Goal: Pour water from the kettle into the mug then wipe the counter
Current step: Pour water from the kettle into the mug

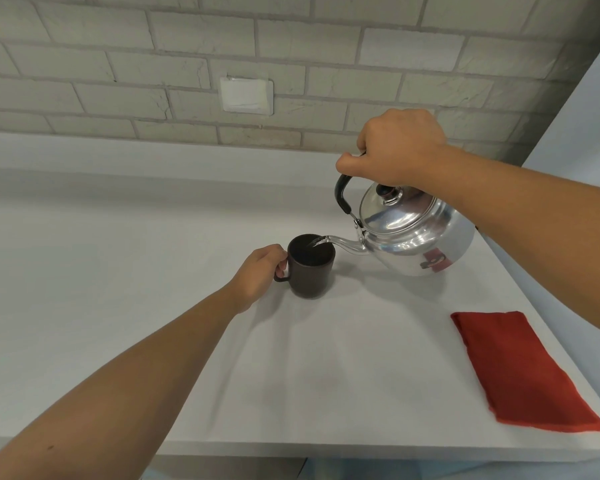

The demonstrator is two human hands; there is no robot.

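Observation:
A shiny metal kettle (416,233) hangs tilted to the left above the white counter (153,271), its spout over the rim of a dark brown mug (309,271). Water runs from the spout into the mug. My right hand (395,150) grips the kettle's black handle from above. My left hand (260,275) holds the mug's handle, and the mug stands upright on the counter. A folded red cloth (520,372) lies flat near the counter's right front corner.
A grey brick wall (291,46) rises behind the counter, with a white cover plate (246,95) on it. The counter's front edge (361,452) runs along the bottom of the view. A pale wall (582,133) bounds the right side.

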